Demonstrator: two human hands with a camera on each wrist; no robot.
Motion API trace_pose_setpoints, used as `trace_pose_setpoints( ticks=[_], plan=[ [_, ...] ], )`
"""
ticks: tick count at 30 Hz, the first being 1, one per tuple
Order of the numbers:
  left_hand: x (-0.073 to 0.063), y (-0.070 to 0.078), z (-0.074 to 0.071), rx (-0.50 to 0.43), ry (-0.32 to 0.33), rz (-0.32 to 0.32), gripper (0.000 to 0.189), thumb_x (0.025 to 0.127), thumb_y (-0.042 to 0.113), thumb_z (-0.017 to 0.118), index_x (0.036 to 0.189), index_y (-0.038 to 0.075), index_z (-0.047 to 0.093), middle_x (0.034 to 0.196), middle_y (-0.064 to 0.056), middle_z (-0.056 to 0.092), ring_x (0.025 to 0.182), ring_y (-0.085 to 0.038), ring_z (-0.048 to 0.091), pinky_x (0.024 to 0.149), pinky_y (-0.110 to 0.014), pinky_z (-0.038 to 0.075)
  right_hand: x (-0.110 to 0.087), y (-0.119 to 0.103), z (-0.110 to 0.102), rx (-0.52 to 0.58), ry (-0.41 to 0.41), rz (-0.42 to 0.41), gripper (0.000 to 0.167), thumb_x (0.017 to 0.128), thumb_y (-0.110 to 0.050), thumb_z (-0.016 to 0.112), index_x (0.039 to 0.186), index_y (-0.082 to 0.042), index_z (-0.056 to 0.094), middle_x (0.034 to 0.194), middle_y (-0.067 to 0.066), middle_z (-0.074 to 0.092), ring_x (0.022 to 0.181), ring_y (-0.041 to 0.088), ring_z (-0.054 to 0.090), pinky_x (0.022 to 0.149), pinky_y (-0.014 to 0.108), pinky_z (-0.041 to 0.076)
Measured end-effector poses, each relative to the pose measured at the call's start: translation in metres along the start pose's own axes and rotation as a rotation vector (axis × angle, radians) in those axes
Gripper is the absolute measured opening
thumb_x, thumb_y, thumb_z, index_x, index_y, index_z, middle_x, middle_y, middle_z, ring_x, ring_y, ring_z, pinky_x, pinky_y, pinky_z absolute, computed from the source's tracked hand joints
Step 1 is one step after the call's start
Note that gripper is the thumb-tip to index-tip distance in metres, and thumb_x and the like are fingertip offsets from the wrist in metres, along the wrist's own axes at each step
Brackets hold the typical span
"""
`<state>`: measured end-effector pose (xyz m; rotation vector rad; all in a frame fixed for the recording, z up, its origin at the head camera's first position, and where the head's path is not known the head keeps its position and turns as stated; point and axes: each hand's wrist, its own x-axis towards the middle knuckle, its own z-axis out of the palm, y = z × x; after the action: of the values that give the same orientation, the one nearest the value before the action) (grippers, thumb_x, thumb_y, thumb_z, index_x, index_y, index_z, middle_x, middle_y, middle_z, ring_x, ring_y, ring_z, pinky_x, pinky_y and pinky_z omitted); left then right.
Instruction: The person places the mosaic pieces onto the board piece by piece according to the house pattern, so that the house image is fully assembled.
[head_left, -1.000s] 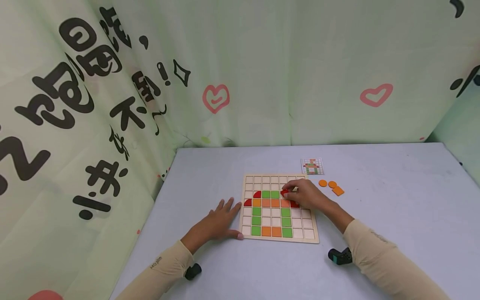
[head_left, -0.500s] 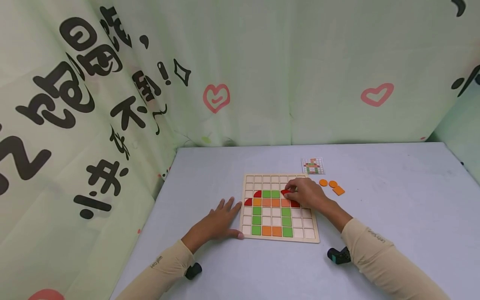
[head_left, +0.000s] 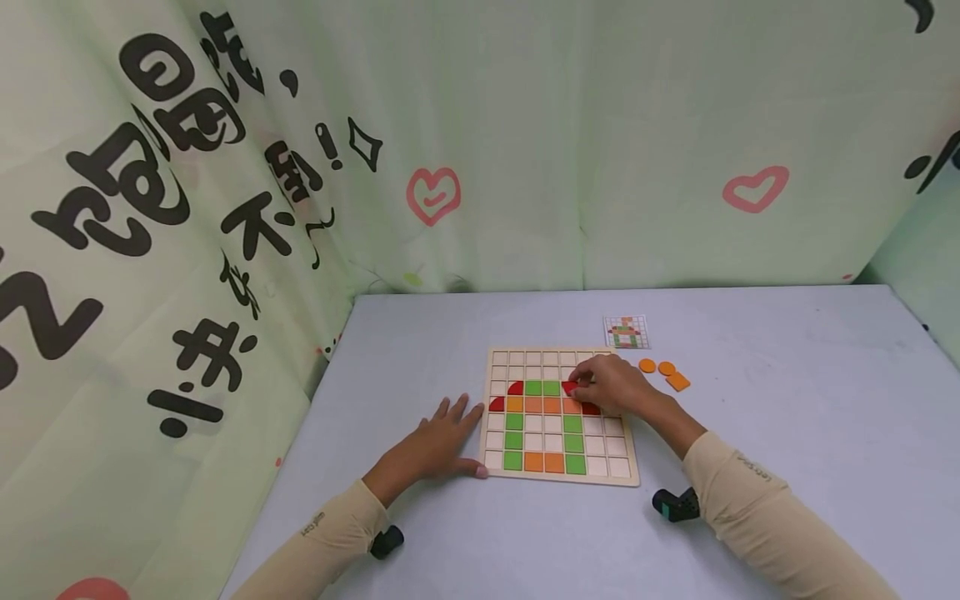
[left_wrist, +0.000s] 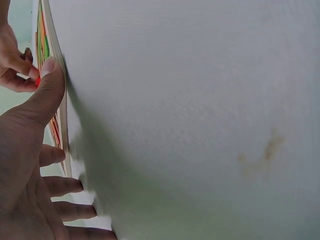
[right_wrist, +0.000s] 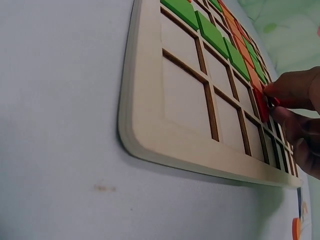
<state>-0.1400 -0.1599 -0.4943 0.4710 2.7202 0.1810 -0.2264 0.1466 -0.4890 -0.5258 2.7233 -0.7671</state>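
Note:
A wooden grid board [head_left: 627,481] lies on the table with green, orange and red tiles in its cells. My right hand [head_left: 613,386] pinches a red quarter-round tile [head_left: 569,387] between thumb and fingers, at the cell just right of the green pair. Below that cell, another red tile [right_wrist: 261,104] sits at the end of the orange row. My left hand [head_left: 437,442] is spread along the board's left edge, with its thumb [left_wrist: 48,75] at the near corner and its fingers pointing away from me.
Two orange round tiles [head_left: 647,366] and an orange square tile [head_left: 678,382] lie right of the board. Behind it is a small pattern card [head_left: 627,332] showing a coloured grid figure. A printed curtain [head_left: 525,242] hangs behind the table [head_left: 787,400].
The red tile at my right fingertips has turned slightly and now lines up more with its cell. My right hand stays over the same spot; the left has not moved.

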Motion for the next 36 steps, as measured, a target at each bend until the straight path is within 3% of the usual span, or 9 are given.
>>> trace_pose_setpoints(
  ticks=[14,26,31,36],
  plan=[
    [0.0,0.001,0.0,-0.003,0.003,0.003,0.104,0.077,0.063,0.076,0.159,0.02,0.03,0.166,-0.013,0.025,0.151,-0.044,0.023,0.107,-0.069,0.037,0.0,0.001,-0.002,-0.009,-0.011,-0.008,0.02,0.09,-0.023,0.075,0.102,-0.008,0.074,0.08,0.0,0.063,0.074,0.015,0.054,0.063,0.027,0.042],
    [-0.001,0.002,-0.001,-0.003,0.0,0.003,0.103,0.078,0.062,0.076,0.159,0.019,0.03,0.166,-0.014,0.025,0.151,-0.045,0.023,0.106,-0.069,0.037,-0.001,0.003,-0.003,0.01,-0.021,-0.007,0.022,0.091,-0.026,0.075,0.105,-0.009,0.075,0.083,-0.001,0.066,0.075,0.015,0.056,0.065,0.027,0.044],
    [0.0,0.001,-0.001,-0.001,0.004,0.001,0.104,0.077,0.062,0.077,0.159,0.019,0.029,0.166,-0.014,0.025,0.151,-0.044,0.023,0.107,-0.069,0.037,-0.009,0.014,-0.007,0.091,-0.01,-0.053,0.018,0.094,-0.025,0.071,0.105,-0.011,0.074,0.087,-0.001,0.066,0.08,0.016,0.055,0.068,0.029,0.045],
    [0.001,0.0,0.001,-0.002,0.006,0.003,0.105,0.077,0.063,0.077,0.16,0.02,0.029,0.166,-0.013,0.025,0.151,-0.044,0.023,0.107,-0.069,0.037,-0.02,0.035,-0.015,0.129,0.055,-0.098,0.018,0.094,-0.021,0.069,0.106,-0.009,0.074,0.091,-0.001,0.067,0.08,0.016,0.054,0.066,0.028,0.044]
  ],
)
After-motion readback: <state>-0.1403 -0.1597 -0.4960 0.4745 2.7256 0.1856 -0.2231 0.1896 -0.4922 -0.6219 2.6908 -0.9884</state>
